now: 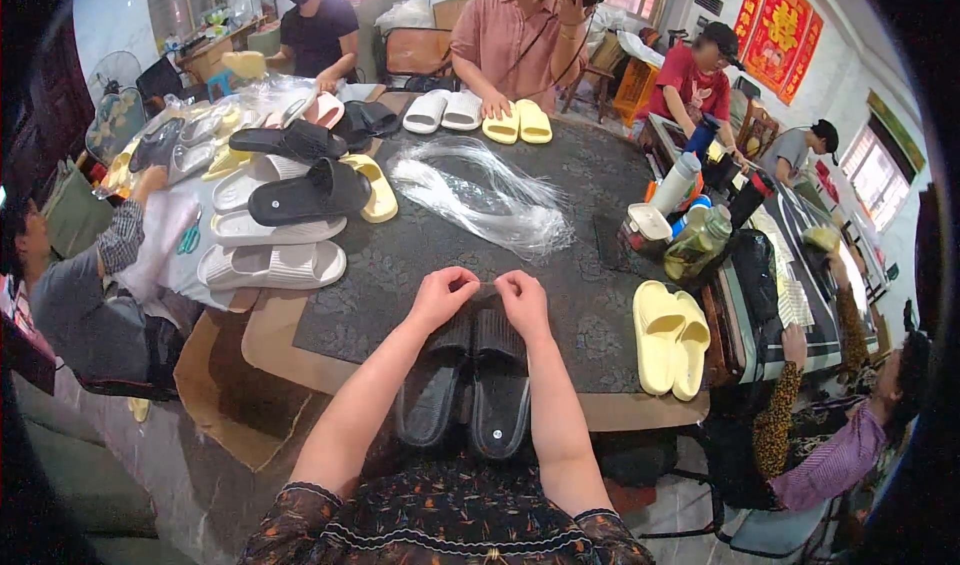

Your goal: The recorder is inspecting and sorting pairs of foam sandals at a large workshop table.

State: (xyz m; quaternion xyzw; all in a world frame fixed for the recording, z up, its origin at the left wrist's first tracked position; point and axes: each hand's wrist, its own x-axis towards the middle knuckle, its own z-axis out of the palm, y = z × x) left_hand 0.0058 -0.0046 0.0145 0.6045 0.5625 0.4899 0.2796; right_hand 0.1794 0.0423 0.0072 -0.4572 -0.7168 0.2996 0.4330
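Observation:
Just above the toes of a pair of black slide sandals (pixel 500 395), my hands meet with fingertips close together. My left hand (pixel 446 297) is closed in a pinch, and my right hand (pixel 522 303) pinches from the other side. A thin strand (pixel 487 284) shows faintly between them; its ends are hidden in the fingers. The black pair lies at the near table edge, between my forearms, soles toward me. Beyond my hands a loose bundle of clear plastic strands (pixel 490 200) is spread on the dark patterned tabletop (pixel 380 295).
Yellow slides (pixel 672 340) sit at the right, near bottles (pixel 700 245) and a lidded tub (pixel 645 227). White slides (pixel 275 265) and black slides (pixel 310 193) pile up at the left. A co-worker's hand touches white slides (pixel 443 111) and yellow slides (pixel 517 123) at the far edge.

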